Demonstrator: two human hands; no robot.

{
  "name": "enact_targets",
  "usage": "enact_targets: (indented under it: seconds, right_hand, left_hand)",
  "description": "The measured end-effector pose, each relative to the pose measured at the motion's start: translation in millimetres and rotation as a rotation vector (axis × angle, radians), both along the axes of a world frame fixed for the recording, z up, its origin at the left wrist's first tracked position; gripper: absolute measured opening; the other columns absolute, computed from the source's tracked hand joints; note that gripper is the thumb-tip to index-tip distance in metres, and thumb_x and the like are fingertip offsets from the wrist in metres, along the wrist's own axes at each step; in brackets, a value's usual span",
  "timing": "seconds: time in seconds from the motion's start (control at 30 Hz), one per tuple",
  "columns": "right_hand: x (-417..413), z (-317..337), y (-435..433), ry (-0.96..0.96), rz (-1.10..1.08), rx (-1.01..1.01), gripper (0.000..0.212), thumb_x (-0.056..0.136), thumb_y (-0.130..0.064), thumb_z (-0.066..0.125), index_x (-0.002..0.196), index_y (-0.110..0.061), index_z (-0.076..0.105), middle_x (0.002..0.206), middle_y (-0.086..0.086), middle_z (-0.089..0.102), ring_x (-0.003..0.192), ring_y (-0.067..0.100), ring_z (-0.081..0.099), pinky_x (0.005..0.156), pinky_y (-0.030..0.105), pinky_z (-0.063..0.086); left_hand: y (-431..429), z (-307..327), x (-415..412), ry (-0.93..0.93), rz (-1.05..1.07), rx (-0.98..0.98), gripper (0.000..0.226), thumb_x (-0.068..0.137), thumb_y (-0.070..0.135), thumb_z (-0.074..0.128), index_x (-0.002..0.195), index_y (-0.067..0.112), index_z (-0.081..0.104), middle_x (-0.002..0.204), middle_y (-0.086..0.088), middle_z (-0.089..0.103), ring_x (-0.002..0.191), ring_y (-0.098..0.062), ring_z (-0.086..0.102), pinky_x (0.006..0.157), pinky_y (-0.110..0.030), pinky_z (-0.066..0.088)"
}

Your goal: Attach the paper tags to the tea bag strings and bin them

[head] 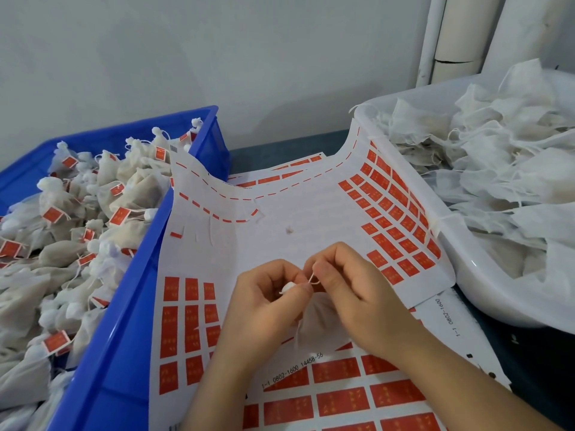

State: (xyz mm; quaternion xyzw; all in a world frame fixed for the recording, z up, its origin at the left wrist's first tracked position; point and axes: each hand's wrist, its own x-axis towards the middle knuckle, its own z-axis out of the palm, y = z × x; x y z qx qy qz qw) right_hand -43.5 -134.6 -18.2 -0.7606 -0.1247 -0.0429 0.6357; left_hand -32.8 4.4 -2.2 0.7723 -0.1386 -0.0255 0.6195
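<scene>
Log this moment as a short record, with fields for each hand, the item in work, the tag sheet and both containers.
left hand: pinches the gathered top of the tea bag
right hand: pinches the string
tag on held bag: none visible
tag sheet: curled between the containers, its middle bare, red tags left at the sides
blue bin: left, holds tagged bags
white tub: right, holds untagged bags

My left hand (264,295) pinches a tea bag (315,321); my right hand (351,287), fingers curled, pinches its string (312,279), fingertips meeting.
</scene>
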Motion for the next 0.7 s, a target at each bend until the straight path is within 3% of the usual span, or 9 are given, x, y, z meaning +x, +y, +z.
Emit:
enact_targets:
  seconds: [0.1, 0.2, 0.27, 0.33, 0.43, 0.53, 0.7]
  right_hand:
    - [2.7, -2.4, 2.2, -0.032, -0.064, -0.027, 0.031, 0.080, -0.052, 0.034, 0.086, -0.026, 0.052, 0.077, -0.010, 0.059, 0.077, 0.002, 0.058, 0.068, 0.014, 0.049]
    - [7.1, -2.1, -1.2, -0.040, -0.097, -0.039, 0.034, 0.076, -0.060, 0.036, 0.082, -0.031, 0.051, 0.080, -0.017, 0.060, 0.075, -0.001, 0.058, 0.065, 0.011, 0.047]
    - [8.8, -1.2, -7.3, -0.026, -0.116, -0.069, 0.037, 0.074, -0.064, 0.033, 0.086, -0.036, 0.054, 0.085, -0.024, 0.062, 0.085, -0.008, 0.057, 0.070, 0.006, 0.045]
    - [10.1, -2.5, -10.5, -0.012, -0.059, -0.254, 0.038, 0.081, -0.061, 0.030, 0.102, -0.041, 0.055, 0.099, -0.033, 0.059, 0.098, -0.017, 0.050, 0.080, 0.002, 0.041]
    - [9.9, -10.6, -6.2, -0.013, 0.130, -0.654, 0.034, 0.096, -0.043, 0.036, 0.127, -0.037, 0.051, 0.138, -0.026, 0.042, 0.128, -0.007, 0.034, 0.111, 0.018, 0.019]
    - [11.3, -12.4, -1.0, -0.034, 0.092, -0.790, 0.035, 0.097, -0.040, 0.039, 0.129, -0.034, 0.052, 0.147, -0.020, 0.033, 0.136, 0.002, 0.025, 0.105, 0.018, 0.000]
    - [15.4, -9.5, -3.6, 0.086, -0.048, -0.796, 0.037, 0.093, -0.048, 0.041, 0.126, -0.036, 0.054, 0.145, -0.022, 0.034, 0.139, 0.014, 0.027, 0.111, 0.033, 0.018]
  left_hand:
    - [-0.1, -1.1, 2.0, 0.020, -0.064, -0.009, 0.015, 0.064, 0.035, 0.054, 0.057, 0.023, 0.061, 0.052, 0.005, 0.051, 0.049, -0.011, 0.047, 0.048, -0.023, 0.042]
    - [1.5, 0.5, 2.8, 0.033, -0.014, -0.091, 0.015, 0.068, 0.022, 0.054, 0.054, 0.024, 0.058, 0.052, 0.006, 0.047, 0.048, -0.009, 0.044, 0.045, -0.021, 0.039]
    - [5.5, 1.3, 4.0, 0.063, 0.094, -0.259, 0.021, 0.068, 0.016, 0.048, 0.049, 0.023, 0.055, 0.051, 0.005, 0.046, 0.047, -0.007, 0.044, 0.042, -0.018, 0.037]
    - [12.0, 2.5, 5.4, 0.073, 0.198, -0.449, 0.019, 0.067, 0.017, 0.048, 0.049, 0.020, 0.052, 0.052, 0.003, 0.045, 0.047, -0.008, 0.044, 0.042, -0.017, 0.036]
    - [17.1, 3.0, 5.2, 0.034, 0.293, -0.593, 0.021, 0.068, 0.020, 0.046, 0.048, 0.020, 0.050, 0.051, 0.003, 0.044, 0.047, -0.009, 0.044, 0.045, -0.017, 0.036]
    - [18.5, 3.9, 4.5, 0.020, 0.337, -0.628, 0.024, 0.069, 0.022, 0.045, 0.046, 0.022, 0.048, 0.051, 0.003, 0.044, 0.048, -0.010, 0.043, 0.047, -0.020, 0.036]
    - [21.1, 3.0, 7.2, 0.026, 0.377, -0.717, 0.039, 0.082, 0.013, 0.043, 0.050, 0.028, 0.060, 0.055, 0.008, 0.049, 0.051, -0.005, 0.049, 0.061, -0.027, 0.042]
